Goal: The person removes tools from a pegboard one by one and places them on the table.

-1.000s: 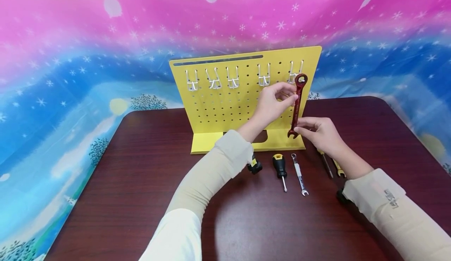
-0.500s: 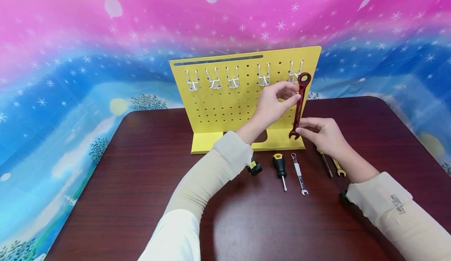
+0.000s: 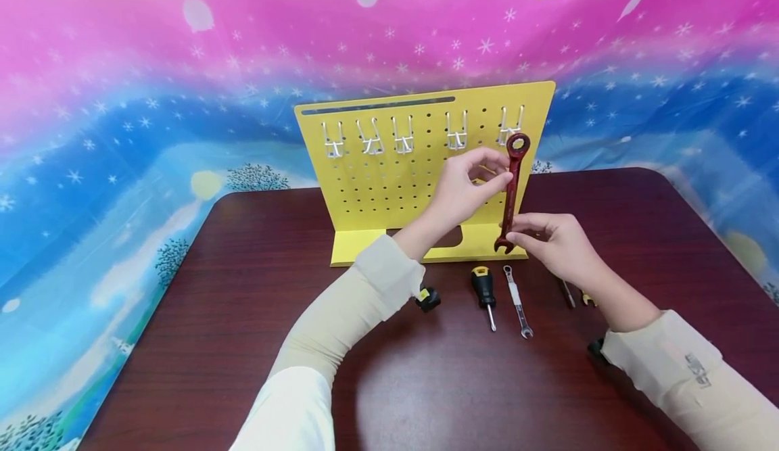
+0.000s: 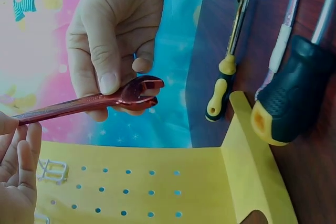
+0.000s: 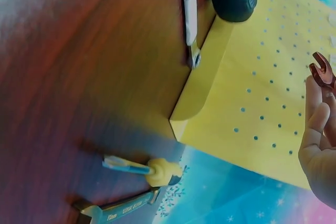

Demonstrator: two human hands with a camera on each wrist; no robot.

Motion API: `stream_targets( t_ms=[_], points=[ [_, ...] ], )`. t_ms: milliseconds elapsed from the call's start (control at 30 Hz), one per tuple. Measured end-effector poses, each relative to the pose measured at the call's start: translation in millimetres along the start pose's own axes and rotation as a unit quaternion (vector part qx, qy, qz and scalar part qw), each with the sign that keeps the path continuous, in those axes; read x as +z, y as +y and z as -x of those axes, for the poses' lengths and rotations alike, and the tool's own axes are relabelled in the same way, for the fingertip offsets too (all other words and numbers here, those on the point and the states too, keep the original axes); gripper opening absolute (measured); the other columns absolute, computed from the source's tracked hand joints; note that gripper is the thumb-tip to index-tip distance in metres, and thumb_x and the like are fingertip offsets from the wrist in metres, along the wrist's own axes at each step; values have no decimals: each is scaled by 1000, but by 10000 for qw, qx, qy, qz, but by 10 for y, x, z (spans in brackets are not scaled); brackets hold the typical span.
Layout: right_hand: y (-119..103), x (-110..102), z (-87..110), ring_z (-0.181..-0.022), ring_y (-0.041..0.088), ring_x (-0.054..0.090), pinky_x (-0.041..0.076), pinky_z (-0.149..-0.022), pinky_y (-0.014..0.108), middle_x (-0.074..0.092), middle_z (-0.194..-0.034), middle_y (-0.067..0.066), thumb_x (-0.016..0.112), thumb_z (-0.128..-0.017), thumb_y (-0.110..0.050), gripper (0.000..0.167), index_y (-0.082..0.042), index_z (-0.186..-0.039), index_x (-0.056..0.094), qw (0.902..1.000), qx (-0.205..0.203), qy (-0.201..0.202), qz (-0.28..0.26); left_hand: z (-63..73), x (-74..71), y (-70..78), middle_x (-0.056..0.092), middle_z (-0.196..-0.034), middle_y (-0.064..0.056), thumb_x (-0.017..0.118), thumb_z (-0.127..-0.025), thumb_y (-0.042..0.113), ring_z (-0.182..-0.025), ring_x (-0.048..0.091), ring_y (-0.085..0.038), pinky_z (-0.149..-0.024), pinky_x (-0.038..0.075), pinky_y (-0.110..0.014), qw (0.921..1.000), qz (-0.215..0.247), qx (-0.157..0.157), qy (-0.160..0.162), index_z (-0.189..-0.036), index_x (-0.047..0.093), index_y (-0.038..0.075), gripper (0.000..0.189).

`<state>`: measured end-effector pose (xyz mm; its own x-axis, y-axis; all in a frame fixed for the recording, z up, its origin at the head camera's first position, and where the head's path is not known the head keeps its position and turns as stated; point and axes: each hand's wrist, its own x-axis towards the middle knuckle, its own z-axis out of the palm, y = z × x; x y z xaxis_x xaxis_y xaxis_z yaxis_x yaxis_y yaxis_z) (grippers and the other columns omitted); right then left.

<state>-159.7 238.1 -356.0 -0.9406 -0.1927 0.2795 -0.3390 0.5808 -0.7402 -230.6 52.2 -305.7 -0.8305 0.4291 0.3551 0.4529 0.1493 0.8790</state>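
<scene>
A dark red combination wrench (image 3: 511, 197) is held upright before the right part of the yellow pegboard (image 3: 377, 187), ring end up. Near the ring my left hand (image 3: 465, 184) pinches the shaft between thumb and fingers. Lower down, my right hand (image 3: 556, 245) pinches it close to the open-ended jaw. Both grips show in the left wrist view, where the wrench (image 4: 73, 107) lies almost level across the picture. In the right wrist view only the wrench's forked end (image 5: 323, 71) shows, beside my right hand (image 5: 320, 145). White double hooks (image 3: 456, 132) stick out of the board.
On the brown table (image 3: 243, 329) before the board lie a stubby screwdriver (image 3: 483, 289) and a silver wrench (image 3: 517, 302). A yellow-handled screwdriver (image 5: 160, 171) and another wrench (image 5: 123, 207) lie at right, partly hidden by my right arm in the head view.
Both hands and the red wrench first shifted slightly right, then came down and a little left. The two pinching grips stay the same.
</scene>
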Motion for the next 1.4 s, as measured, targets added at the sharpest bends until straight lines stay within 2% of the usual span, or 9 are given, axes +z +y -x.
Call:
stream_targets(
  t_ms=[167,333,533,633,767,900,1000,1200,1400],
  points=[
    [-23,76,59,-79,-11,63,52,-67,12,76,-97,16,72,-89,-4,18,-1,-107,75,9996,-204,-179,-3,113,-31,-40,73,-101,-10,70,-93,13,-85,69,-11,-74,54,-19,9999,158,49,-2,-109,68,5,18],
    [-56,165,120,-76,-8,64,52,-66,13,77,-89,14,72,-87,1,17,2,-104,75,9980,-384,-473,-170,254,-92,-116,73,-98,-12,70,-93,12,-82,69,-12,-69,51,-19,9998,209,3,-31,-108,68,4,17],
    [-122,266,204,-76,-4,65,52,-68,17,77,-86,5,73,-87,-3,14,-2,-101,75,9937,-175,-1083,-222,474,-170,-178,74,-96,-13,71,-92,12,-81,69,-13,-67,50,-18,9997,117,-207,-100,-106,68,4,17],
    [-141,326,230,-76,-1,65,52,-68,18,76,-84,2,73,-88,-5,12,-4,-99,76,9915,-118,-1261,-289,551,-203,-221,74,-96,-13,72,-91,11,-81,69,-12,-67,53,-19,9996,82,-262,-91,-105,68,4,16],
    [-148,411,264,-73,4,67,53,-69,20,76,-83,2,71,-89,-5,10,-5,-98,75,9875,-42,-1474,-554,650,-244,-290,74,-94,-16,71,-91,9,-78,71,-13,-71,58,-24,9991,222,-361,-81,-104,68,2,15],
    [-144,484,295,-73,6,68,55,-69,21,76,-83,3,70,-90,-4,9,-4,-98,74,9818,-11,-1745,-752,758,-278,-358,74,-93,-16,72,-91,8,-77,71,-13,-72,59,-25,9985,250,-486,-80,-103,68,2,14],
    [-139,541,316,-72,6,68,56,-68,22,76,-83,6,68,-90,-1,9,-2,-97,74,9780,-92,-1910,-835,833,-301,-387,74,-93,-16,72,-89,7,-77,71,-14,-72,58,-24,9985,172,-526,-46,-103,68,1,15],
    [-146,658,341,-71,5,68,56,-64,23,75,-81,8,67,-89,2,10,2,-97,73,9722,-94,-2117,-995,944,-330,-448,73,-94,-20,71,-88,2,-77,71,-19,-73,60,-27,9966,370,-733,-56,-103,67,-2,16],
    [-171,739,360,-68,9,68,51,-51,23,75,-79,8,68,-90,-2,7,1,-95,72,9653,83,-2365,-1100,1041,-355,-527,72,-94,-23,70,-89,0,-72,73,-17,-77,61,-44,9929,632,-1001,-126,-103,65,-5,15]
  ],
)
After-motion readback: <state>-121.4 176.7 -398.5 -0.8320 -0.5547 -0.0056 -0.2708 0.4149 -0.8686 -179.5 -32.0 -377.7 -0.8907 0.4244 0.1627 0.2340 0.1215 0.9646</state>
